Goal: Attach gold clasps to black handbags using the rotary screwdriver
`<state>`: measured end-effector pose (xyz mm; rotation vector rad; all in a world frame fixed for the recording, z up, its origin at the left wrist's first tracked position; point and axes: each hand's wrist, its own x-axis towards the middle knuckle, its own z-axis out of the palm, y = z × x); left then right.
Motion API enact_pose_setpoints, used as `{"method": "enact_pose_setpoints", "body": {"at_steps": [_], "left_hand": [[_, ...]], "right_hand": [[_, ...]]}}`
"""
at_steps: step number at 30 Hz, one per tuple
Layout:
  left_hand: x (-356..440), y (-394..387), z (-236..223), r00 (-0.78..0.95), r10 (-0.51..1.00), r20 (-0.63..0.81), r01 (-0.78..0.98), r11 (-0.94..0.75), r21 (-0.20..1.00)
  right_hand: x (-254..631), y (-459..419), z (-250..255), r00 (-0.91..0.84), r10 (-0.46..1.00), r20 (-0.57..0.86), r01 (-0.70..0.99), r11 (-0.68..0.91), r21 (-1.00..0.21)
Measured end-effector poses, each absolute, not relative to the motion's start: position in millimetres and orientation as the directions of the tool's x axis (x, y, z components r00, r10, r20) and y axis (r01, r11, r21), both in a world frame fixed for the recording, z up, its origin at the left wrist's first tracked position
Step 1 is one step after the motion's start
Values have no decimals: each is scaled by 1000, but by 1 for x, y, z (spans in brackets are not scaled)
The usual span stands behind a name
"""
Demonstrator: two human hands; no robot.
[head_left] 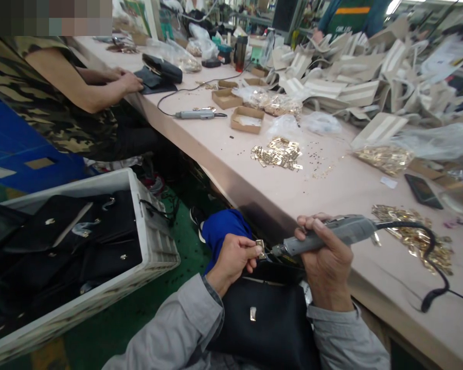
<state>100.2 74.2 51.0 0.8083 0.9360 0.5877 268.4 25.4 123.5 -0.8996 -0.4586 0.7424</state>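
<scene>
My right hand (pixel 326 257) is wrapped round a grey electric screwdriver (pixel 332 236), its bit pointing left. In my left hand (pixel 233 257) a small gold metal plate (pixel 260 248) is pinched between thumb and fingers. The screwdriver's tip is right at this plate; whether it touches a screw is too small to tell. On my lap, below both hands, lies a black bag (pixel 270 313) with a small shiny metal fitting (pixel 252 313) on its front. A black cable (pixel 428 241) runs from the screwdriver's rear across the table.
Gold metal parts lie in piles (pixel 280 153) on the pink table (pixel 224 149). A second screwdriver (pixel 195 114), small cardboard boxes (pixel 247 121) and a phone (pixel 423 190) rest there too. At left stands a white crate (pixel 154 226) of black bags. A co-worker (pixel 77 97) handles black material.
</scene>
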Motion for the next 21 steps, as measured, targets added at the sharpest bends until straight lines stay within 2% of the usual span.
{"method": "enact_pose_setpoints", "body": {"at_steps": [13,21], "left_hand": [[100,76,48,492,742,-456,-94,566,819],[99,76,50,492,746,-449,-87,556,827]], "right_hand": [[266,28,120,647,760,57,-386,391,-835],[262,29,123,642,760,98,-333,392,-857]]}}
